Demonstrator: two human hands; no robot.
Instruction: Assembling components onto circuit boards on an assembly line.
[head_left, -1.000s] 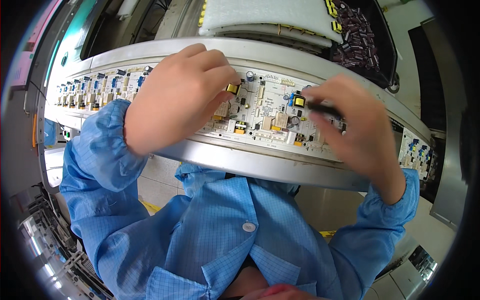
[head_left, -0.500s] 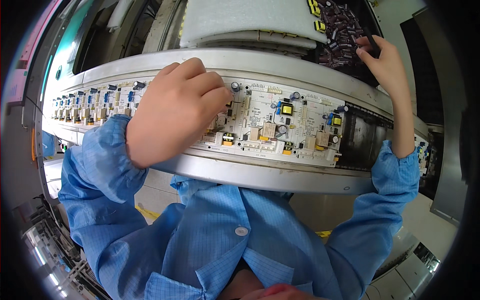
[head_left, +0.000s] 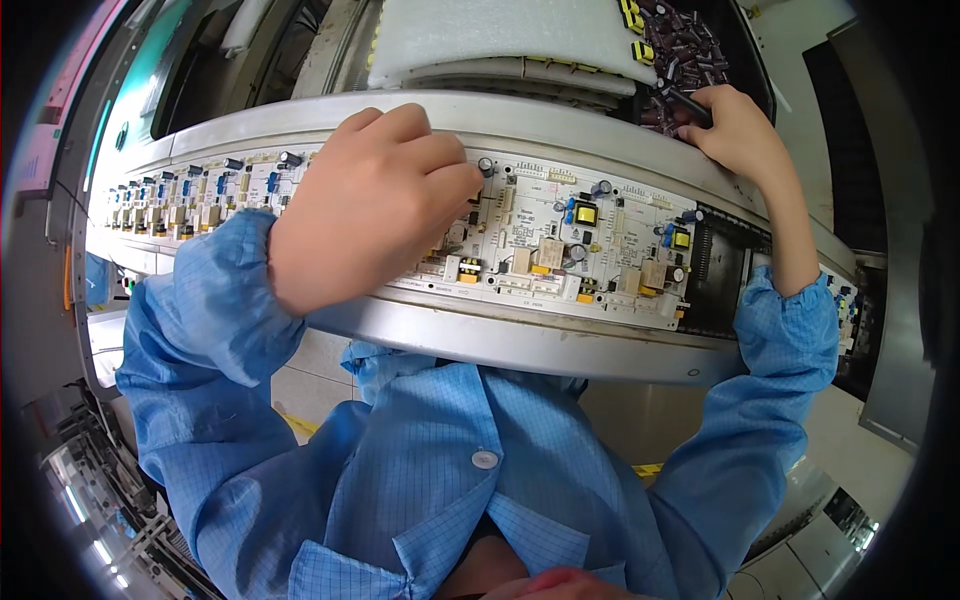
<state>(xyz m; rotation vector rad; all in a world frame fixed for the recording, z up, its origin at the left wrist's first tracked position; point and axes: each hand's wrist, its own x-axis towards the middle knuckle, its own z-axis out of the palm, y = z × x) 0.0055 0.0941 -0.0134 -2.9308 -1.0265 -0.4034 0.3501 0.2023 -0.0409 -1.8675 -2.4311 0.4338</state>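
My left hand [head_left: 370,205] is curled over a row of white circuit boards [head_left: 525,235], knuckles up. Its fingertips point down at a board and are hidden, so whatever they pinch does not show. The boards carry upright dark capacitors, yellow-and-black transformers, blue parts and pale blocks. At the far right my right hand [head_left: 745,135] reaches into a heap of small dark brown capacitors [head_left: 690,50]. Its fingers are bent, with the thumb below them. A slim black piece [head_left: 688,106] lies along the fingers; whether it is held or worn on a finger is unclear.
A metal rail [head_left: 560,352] runs along the boards' near side. Beyond the far rail lie stacked white foam sheets [head_left: 500,40], with yellow-and-black transformers [head_left: 641,50] along the right edge. A dark stretch of track [head_left: 722,265] with a spring-like ridge follows the last board.
My right hand has come lower and to the left at the capacitor heap, its fingers turning toward the left. My left hand stays curled over the boards, shifted slightly right in the picture.
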